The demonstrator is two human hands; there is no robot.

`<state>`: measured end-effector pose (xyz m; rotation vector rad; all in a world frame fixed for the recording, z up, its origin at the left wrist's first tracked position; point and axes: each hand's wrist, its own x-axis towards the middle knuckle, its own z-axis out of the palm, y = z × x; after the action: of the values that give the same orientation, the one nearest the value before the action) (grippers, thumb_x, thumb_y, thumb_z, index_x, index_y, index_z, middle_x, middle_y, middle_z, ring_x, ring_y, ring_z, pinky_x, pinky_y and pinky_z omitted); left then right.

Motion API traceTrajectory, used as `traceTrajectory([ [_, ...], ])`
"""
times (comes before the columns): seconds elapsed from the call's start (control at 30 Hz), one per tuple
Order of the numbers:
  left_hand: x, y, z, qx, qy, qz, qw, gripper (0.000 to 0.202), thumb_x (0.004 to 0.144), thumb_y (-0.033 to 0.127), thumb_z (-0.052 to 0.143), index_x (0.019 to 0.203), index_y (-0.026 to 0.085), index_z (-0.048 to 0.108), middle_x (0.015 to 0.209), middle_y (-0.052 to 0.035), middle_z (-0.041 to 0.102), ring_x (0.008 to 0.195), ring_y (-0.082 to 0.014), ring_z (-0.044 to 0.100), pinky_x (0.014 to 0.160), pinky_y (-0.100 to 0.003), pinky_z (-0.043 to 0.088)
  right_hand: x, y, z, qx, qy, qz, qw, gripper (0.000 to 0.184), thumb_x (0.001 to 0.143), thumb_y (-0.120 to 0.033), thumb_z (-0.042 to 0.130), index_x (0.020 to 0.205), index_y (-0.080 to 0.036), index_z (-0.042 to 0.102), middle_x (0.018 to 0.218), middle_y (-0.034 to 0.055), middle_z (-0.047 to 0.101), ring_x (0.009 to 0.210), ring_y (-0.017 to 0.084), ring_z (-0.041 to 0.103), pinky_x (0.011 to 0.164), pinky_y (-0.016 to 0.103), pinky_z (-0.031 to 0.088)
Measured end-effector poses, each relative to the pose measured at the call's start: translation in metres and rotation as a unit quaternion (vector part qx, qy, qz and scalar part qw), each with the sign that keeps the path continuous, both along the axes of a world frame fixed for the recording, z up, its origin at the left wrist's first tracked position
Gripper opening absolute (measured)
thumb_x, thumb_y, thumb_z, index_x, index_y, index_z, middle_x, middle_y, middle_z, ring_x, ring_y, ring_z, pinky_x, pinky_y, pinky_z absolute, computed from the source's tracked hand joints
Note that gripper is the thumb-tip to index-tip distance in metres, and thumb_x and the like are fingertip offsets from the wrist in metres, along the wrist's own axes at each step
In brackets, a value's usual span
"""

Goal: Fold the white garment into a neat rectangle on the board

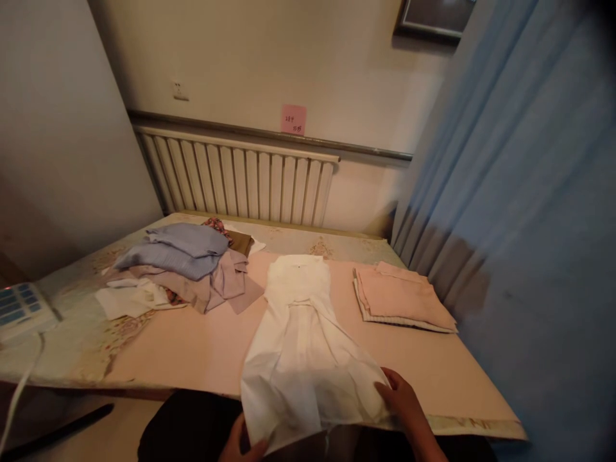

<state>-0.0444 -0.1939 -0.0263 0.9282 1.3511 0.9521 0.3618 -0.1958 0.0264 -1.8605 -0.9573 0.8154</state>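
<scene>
A white shirt (pixel 302 333) lies lengthwise on the pink cloth, its far part narrow and folded in, its near part flared and hanging past the table edge. My left hand (pixel 241 443) pinches its near left corner, low in the view and partly cut off. At the near right edge my right hand (pixel 403 396) grips the same fabric between thumb and fingers. To the right, folded garments (pixel 407 295) form a small stack, pink on top with a striped one beneath.
A loose heap of clothes (pixel 187 256) covers the table's left side. A white device with blue panels (pixel 24 309) and a cord sits at the far left. A blue curtain (pixel 520 244) hangs on the right; a radiator (pixel 245 176) stands behind the table.
</scene>
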Motion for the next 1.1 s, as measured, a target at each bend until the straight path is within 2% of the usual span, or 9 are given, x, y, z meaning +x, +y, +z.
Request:
traceTrajectory([
  [0.1, 0.005, 0.016, 0.007, 0.0, -0.018, 0.067, 0.998, 0.064, 0.051, 0.047, 0.077, 0.103, 0.014, 0.058, 0.1, -0.014, 0.07, 0.098, -0.0293, 0.066, 0.086, -0.037, 0.052, -0.002, -0.006, 0.009, 0.007, -0.036, 0.027, 0.999, 0.043, 0.054, -0.039, 0.057, 0.088, -0.017, 0.071, 0.09, 0.0083, 0.074, 0.087, 0.027, 0.068, 0.078, 0.034, 0.052],
  [0.23, 0.012, 0.03, 0.018, -0.036, -0.002, 0.133, 0.99, 0.054, 0.048, 0.051, 0.075, 0.084, 0.015, 0.059, 0.078, -0.0096, 0.068, 0.074, -0.0252, 0.066, 0.07, -0.036, 0.053, -0.008, -0.008, 0.043, 0.028, -0.065, 0.025, 0.997, 0.035, 0.06, -0.042, 0.056, 0.082, -0.019, 0.071, 0.081, 0.0055, 0.073, 0.079, 0.025, 0.067, 0.072, 0.032, 0.051],
  [0.4, -0.001, 0.019, 0.047, -0.071, -0.094, -0.005, 0.993, 0.047, 0.052, 0.049, 0.076, 0.084, 0.019, 0.061, 0.08, -0.0049, 0.07, 0.075, -0.024, 0.066, 0.068, -0.034, 0.052, -0.008, -0.013, 0.092, 0.049, -0.075, -0.016, 0.996, 0.043, 0.066, -0.048, 0.058, 0.094, -0.017, 0.068, 0.073, 0.003, 0.069, 0.069, 0.021, 0.063, 0.062, 0.029, 0.048],
  [0.5, -0.018, 0.015, 0.056, -0.105, -0.088, -0.093, 0.986, 0.045, 0.059, 0.046, 0.074, 0.094, 0.021, 0.062, 0.086, -0.0041, 0.071, 0.078, -0.0232, 0.067, 0.068, -0.033, 0.052, -0.006, -0.017, 0.105, 0.032, -0.095, 0.025, 0.995, 0.041, 0.07, -0.046, 0.055, 0.098, -0.019, 0.067, 0.075, 0.0021, 0.069, 0.066, 0.02, 0.062, 0.06, 0.028, 0.046],
  [0.57, -0.026, 0.018, 0.05, -0.086, -0.045, -0.109, 0.989, 0.043, 0.062, 0.045, 0.069, 0.096, 0.02, 0.062, 0.086, -0.0045, 0.071, 0.077, -0.023, 0.066, 0.069, -0.034, 0.052, -0.006, -0.02, 0.104, 0.006, -0.136, 0.104, 0.985, 0.035, 0.072, -0.038, 0.054, 0.098, -0.02, 0.067, 0.082, 0.0027, 0.071, 0.074, 0.021, 0.064, 0.067, 0.028, 0.047],
  [0.67, -0.029, 0.024, 0.033, -0.02, 0.086, -0.076, 0.993, 0.044, 0.066, 0.045, 0.06, 0.1, 0.018, 0.06, 0.084, -0.0054, 0.07, 0.081, -0.0247, 0.067, 0.074, -0.035, 0.053, -0.008, -0.025, 0.091, -0.046, -0.225, 0.2, 0.953, 0.038, 0.072, -0.024, 0.048, 0.105, -0.023, 0.067, 0.092, 0.0031, 0.073, 0.088, 0.022, 0.066, 0.077, 0.029, 0.045],
  [0.8, -0.011, 0.019, 0.021, 0.092, 0.309, 0.016, 0.946, 0.053, 0.076, 0.047, 0.049, 0.116, 0.011, 0.054, 0.096, -0.0117, 0.066, 0.091, -0.0277, 0.065, 0.084, -0.04, 0.051, -0.009, -0.034, 0.066, -0.085, -0.291, 0.237, 0.923, 0.046, 0.071, -0.015, 0.045, 0.112, -0.023, 0.065, 0.107, 0.0053, 0.072, 0.102, 0.022, 0.065, 0.085, 0.028, 0.043],
  [0.93, 0.017, 0.001, 0.034, 0.269, 0.42, 0.013, 0.866, 0.045, 0.088, 0.044, 0.042, 0.121, 0.015, 0.052, 0.116, -0.0139, 0.059, 0.112, -0.028, 0.056, 0.099, -0.043, 0.044, -0.008, -0.039, 0.051, -0.089, -0.281, 0.241, 0.925, 0.045, 0.074, -0.015, 0.043, 0.113, -0.023, 0.063, 0.106, 0.0047, 0.072, 0.102, 0.021, 0.065, 0.086, 0.027, 0.043],
  [1.1, 0.044, 0.003, 0.06, 0.238, 0.496, -0.061, 0.833, 0.047, 0.096, 0.039, 0.033, 0.135, 0.014, 0.041, 0.121, -0.0132, 0.058, 0.103, -0.0247, 0.061, 0.087, -0.037, 0.047, -0.013, -0.038, 0.046, -0.092, -0.268, 0.237, 0.929, 0.043, 0.075, -0.017, 0.044, 0.114, -0.022, 0.061, 0.104, 0.0051, 0.072, 0.099, 0.021, 0.066, 0.085, 0.027, 0.044],
])
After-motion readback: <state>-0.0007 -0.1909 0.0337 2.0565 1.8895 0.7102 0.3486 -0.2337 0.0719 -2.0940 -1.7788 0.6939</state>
